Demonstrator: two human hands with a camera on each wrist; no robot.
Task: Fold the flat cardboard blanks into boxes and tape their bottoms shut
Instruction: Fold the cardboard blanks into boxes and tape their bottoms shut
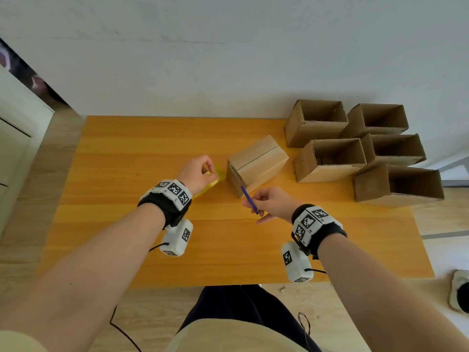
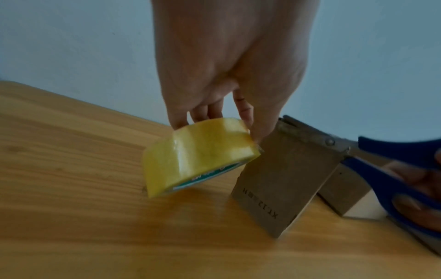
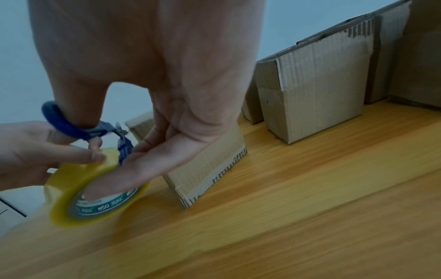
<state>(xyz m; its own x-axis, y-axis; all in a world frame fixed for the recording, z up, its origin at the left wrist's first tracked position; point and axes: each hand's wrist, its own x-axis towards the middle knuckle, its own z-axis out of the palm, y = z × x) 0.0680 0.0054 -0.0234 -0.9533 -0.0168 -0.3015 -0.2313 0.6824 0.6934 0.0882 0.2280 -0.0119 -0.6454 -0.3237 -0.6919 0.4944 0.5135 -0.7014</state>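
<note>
A folded cardboard box (image 1: 257, 163) stands bottom-up in the middle of the table, its bottom seam facing up. My left hand (image 1: 200, 172) holds a yellow tape roll (image 2: 198, 154) just left of the box, tilted with its lower edge near the tabletop. The roll (image 3: 93, 192) shows its printed core in the right wrist view. My right hand (image 1: 269, 203) grips blue-handled scissors (image 1: 250, 199), thumb through one loop (image 3: 62, 120). The scissor blades (image 2: 307, 132) lie at the box's top left edge beside the roll.
Several finished open boxes (image 1: 360, 148) stand grouped at the table's back right corner. The orange wooden table (image 1: 152, 237) meets a white wall at the back. A white cabinet (image 1: 17, 138) stands at the left. A cable hangs at the front edge.
</note>
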